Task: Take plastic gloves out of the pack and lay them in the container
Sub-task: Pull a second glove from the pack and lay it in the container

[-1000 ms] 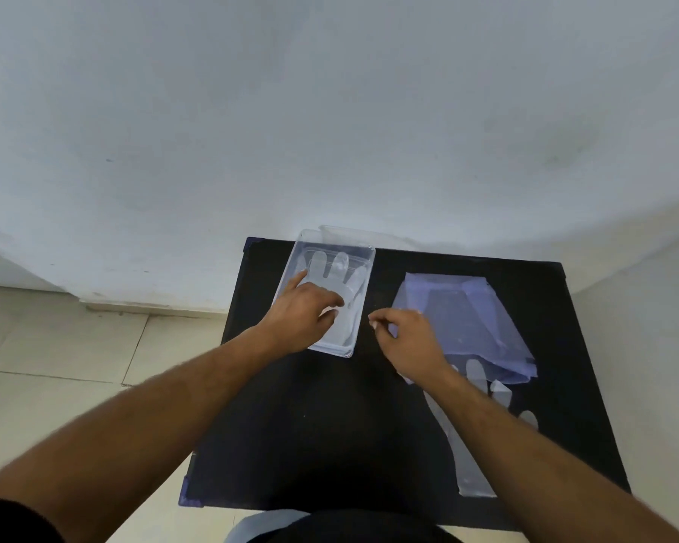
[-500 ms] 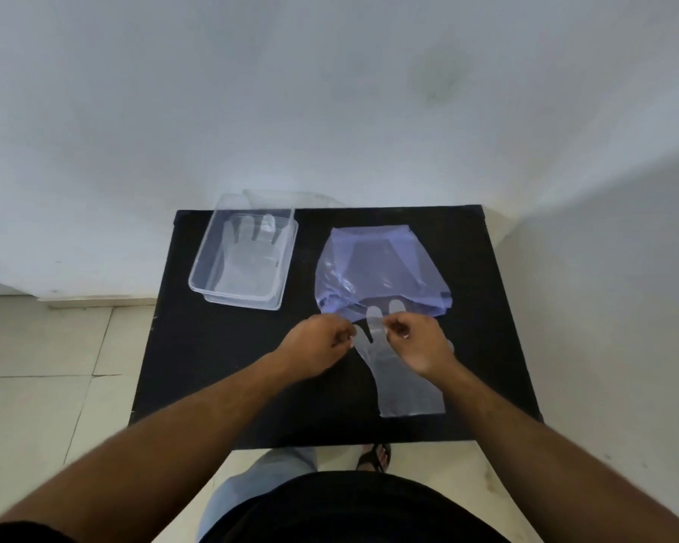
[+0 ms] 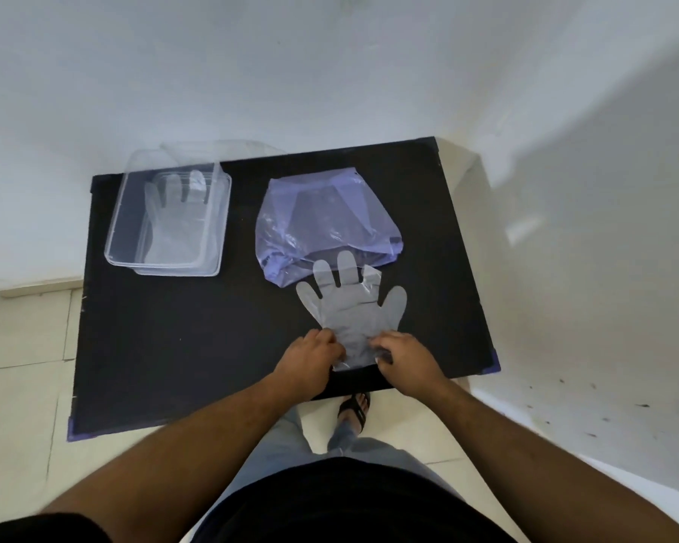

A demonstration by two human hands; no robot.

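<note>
While both hands pinched the cuff of a clear glove (image 3: 349, 315), left hand (image 3: 310, 360) on its left edge and right hand (image 3: 404, 360) on its right, the glove lay flat on the black table (image 3: 173, 346), fingertips touching the purple pack (image 3: 326, 217) beyond the hands. Far left of the left hand, the container (image 3: 165, 264) held one glove. Risk: thin film could cling, fold or slip during the carry.
</note>
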